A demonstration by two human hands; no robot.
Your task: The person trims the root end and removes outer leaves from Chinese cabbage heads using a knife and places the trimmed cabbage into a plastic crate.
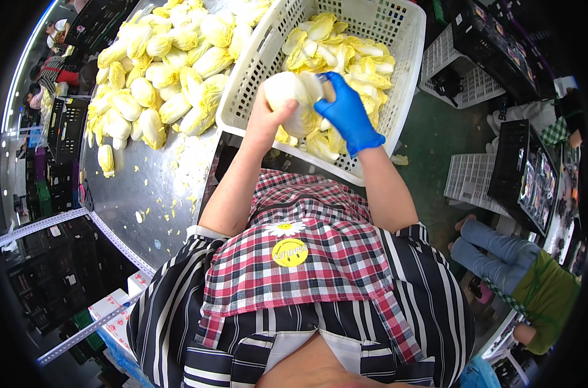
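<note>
A pale napa cabbage (294,99) is in my bare left hand (267,116), its thumb across the near side. My right hand (347,114), in a blue glove, is at the cabbage's right side. Between its thumb and fingers is a small tan object (329,90), partly hidden; I cannot tell what it is. Both hands are over a white perforated plastic crate (408,63). Loose yellow-white cabbage leaves (342,53) lie inside it, below the cabbage. To the left, a heap of napa cabbages (168,72) covers the far part of a metal table (129,208).
Leaf scraps (177,203) dot the tabletop. One small cabbage (106,160) lies apart from the heap. White crates (473,179) and black crates (524,169) stand on the right, near a person in a green top (546,300). Other people are at the far left.
</note>
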